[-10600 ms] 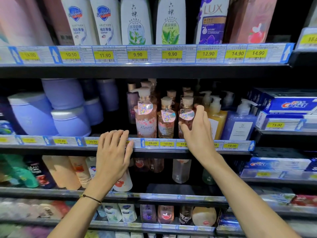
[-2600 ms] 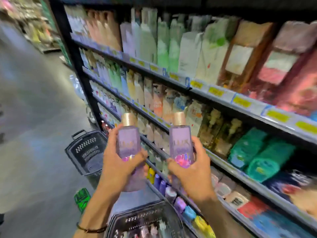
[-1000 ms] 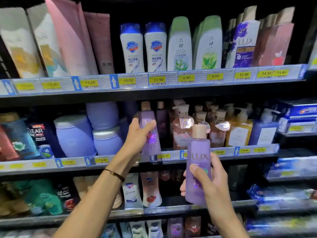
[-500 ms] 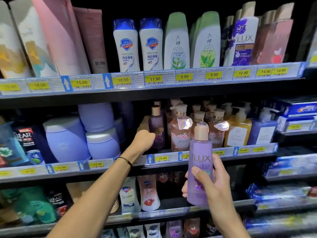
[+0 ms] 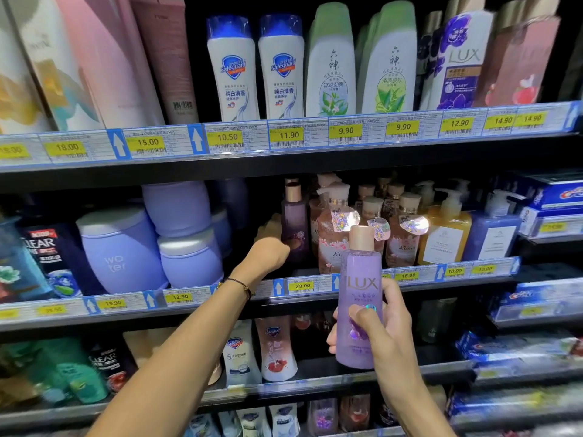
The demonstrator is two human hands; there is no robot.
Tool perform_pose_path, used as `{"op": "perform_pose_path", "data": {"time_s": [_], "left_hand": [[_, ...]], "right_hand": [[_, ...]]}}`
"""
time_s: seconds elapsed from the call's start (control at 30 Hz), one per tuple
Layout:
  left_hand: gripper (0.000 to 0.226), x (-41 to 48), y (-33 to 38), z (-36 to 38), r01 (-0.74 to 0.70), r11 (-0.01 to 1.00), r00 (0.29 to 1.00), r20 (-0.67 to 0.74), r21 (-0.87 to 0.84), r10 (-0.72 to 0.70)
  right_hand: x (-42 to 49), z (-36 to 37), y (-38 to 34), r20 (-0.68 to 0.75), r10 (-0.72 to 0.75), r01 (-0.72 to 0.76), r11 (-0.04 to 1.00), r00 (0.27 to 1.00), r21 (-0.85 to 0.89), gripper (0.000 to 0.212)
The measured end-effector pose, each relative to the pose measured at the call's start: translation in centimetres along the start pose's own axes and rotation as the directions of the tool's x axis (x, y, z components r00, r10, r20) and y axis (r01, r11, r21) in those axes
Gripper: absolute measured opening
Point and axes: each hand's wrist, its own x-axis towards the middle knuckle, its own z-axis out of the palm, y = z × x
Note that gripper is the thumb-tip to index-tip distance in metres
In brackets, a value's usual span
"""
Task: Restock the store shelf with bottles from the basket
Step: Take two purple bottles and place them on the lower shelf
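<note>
Two purple LUX bottles with beige caps are in view. One purple bottle stands upright deep on the middle shelf, left of the pink pump bottles. My left hand reaches into the shelf and grips its lower part. The second purple bottle is upright in front of the shelf edge, and my right hand holds it with the thumb across its label. The basket is out of view.
Purple jars fill the middle shelf left of my left hand. Amber and blue pump bottles stand to the right, then toothpaste boxes. White and green bottles line the shelf above. More bottles stand below.
My left hand has pushed its purple bottle from the shelf front deeper into the middle shelf. My right hand keeps its bottle in about the same place.
</note>
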Motion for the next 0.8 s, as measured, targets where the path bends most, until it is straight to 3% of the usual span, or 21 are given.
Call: {"op": "perform_pose_path", "data": {"time_s": [0.33,0.47,0.57,0.7,0.8], "left_hand": [[0.061,-0.3,-0.8,-0.8,0.016,1.000,1.000,0.012,-0.004,-0.016],[0.031,-3.0,-2.5,-2.6,-0.037,0.984,0.999,0.025,0.173,0.034],[0.023,-6.6,-3.2,-3.6,-0.141,0.936,0.986,-0.040,0.322,0.162],[0.018,-10.3,-5.6,-3.6,-0.369,0.802,0.854,-0.169,0.471,0.492],[0.016,-11.8,-7.7,-3.3,-0.401,0.731,0.787,-0.201,0.552,0.583]], "right_hand": [[0.7,1.0,-0.1,0.034,-0.009,0.008,1.000,0.999,0.019,0.039],[1.8,1.5,-0.9,0.080,-0.045,0.047,0.998,0.996,-0.031,0.034],[3.3,2.2,-1.8,0.128,-0.132,0.148,0.982,0.983,-0.122,0.032],[5.2,3.9,-3.6,0.245,-0.219,0.273,0.939,0.944,-0.210,0.027],[6.6,5.6,-4.8,0.294,-0.263,0.347,0.894,0.919,-0.283,0.030]]}}
